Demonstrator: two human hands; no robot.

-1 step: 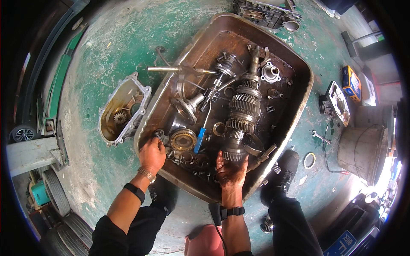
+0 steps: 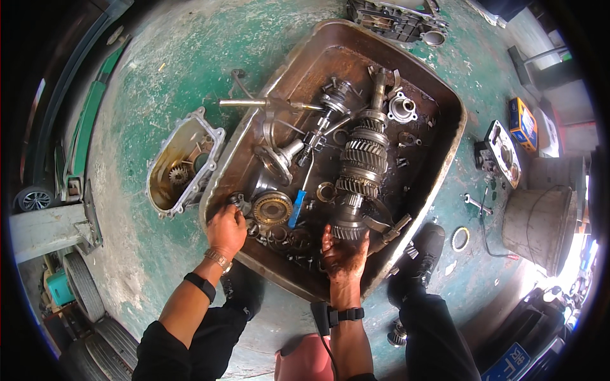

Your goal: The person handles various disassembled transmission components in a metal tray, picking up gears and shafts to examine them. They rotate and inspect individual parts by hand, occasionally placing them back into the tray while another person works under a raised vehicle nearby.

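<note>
A long steel gear shaft (image 2: 365,154) with several stacked gears lies in a brown metal tray (image 2: 454,127). My right hand (image 2: 345,257), palm up and blackened with grease, cups the shaft's near end, fingers on both sides of the last gear. At the tray's near left corner, my left hand (image 2: 227,227) is closed beside a small dark round part (image 2: 238,201); what its fingers hold is hidden. Just right of that hand lies a brass-coloured toothed ring (image 2: 272,208). A blue-handled screwdriver (image 2: 297,209) rests between the ring and the gear shaft.
An open gearbox housing (image 2: 184,162) stands left of the tray. A shift fork rod (image 2: 244,102) juts over the tray's left rim. To the right, a wrench (image 2: 478,204), a loose ring (image 2: 460,239) and a metal cover (image 2: 502,155) are on the floor. A flanged part (image 2: 402,108) sits inside.
</note>
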